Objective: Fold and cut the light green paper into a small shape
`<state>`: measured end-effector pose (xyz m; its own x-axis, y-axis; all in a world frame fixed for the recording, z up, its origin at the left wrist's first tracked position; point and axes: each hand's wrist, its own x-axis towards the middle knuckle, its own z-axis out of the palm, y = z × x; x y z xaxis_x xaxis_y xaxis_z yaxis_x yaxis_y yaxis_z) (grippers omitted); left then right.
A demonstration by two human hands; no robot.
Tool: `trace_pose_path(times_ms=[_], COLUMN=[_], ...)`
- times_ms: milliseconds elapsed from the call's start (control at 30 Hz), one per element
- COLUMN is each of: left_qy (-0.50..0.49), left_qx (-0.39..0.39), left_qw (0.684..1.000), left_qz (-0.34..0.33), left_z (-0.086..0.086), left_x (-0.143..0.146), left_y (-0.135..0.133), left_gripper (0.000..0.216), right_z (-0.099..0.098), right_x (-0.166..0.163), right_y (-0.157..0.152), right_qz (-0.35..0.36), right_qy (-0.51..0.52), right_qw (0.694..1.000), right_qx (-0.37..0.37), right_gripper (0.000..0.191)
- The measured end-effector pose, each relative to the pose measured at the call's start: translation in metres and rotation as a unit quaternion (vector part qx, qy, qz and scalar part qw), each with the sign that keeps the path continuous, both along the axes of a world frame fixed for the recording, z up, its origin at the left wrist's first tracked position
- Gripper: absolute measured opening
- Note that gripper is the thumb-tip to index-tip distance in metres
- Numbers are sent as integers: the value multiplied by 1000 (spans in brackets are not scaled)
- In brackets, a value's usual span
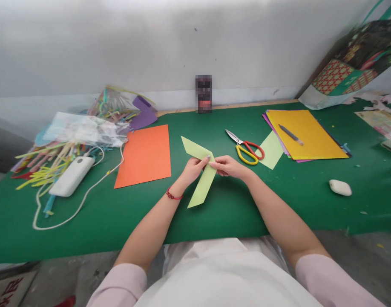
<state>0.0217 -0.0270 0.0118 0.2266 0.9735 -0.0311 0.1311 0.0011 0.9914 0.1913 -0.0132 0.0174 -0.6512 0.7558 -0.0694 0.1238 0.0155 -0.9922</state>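
A folded strip of pale green paper (202, 186) is held up in front of me, bent at its middle so that one arm points to the upper left and the other slants down toward me. My left hand (194, 169) pinches it near the bend with the thumb on top. From the other side, my right hand (228, 166) grips the same bend, its fingers curled underneath. Scissors (246, 149) with one red and one yellow handle lie just beyond my right hand. Beside them rests a flat pale green sheet (272, 151), partly under other paper.
An orange sheet (147, 155) lies to the left. Past it are a white power bank (72, 175) with a cable and a heap of paper strips (38, 164). Rightward sit a yellow paper stack (313, 138) with a pen (290, 134), a white case (340, 187), and a bag (345, 81).
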Motion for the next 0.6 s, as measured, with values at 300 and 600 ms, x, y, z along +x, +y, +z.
trace_pose_path(times_ms=[300, 600], left_qy=[39, 68], left_qx=[-5, -26], left_qw=[994, 988], left_qz=[-99, -135], left_z=[7, 5], left_x=[-2, 2], left_y=[-5, -6], left_gripper=[33, 43], right_z=[-4, 2], right_x=[6, 10], right_y=[3, 1], right_qz=[-31, -32], right_qy=[37, 11], right_qw=[999, 998], right_qx=[14, 44], right_gripper=[51, 47])
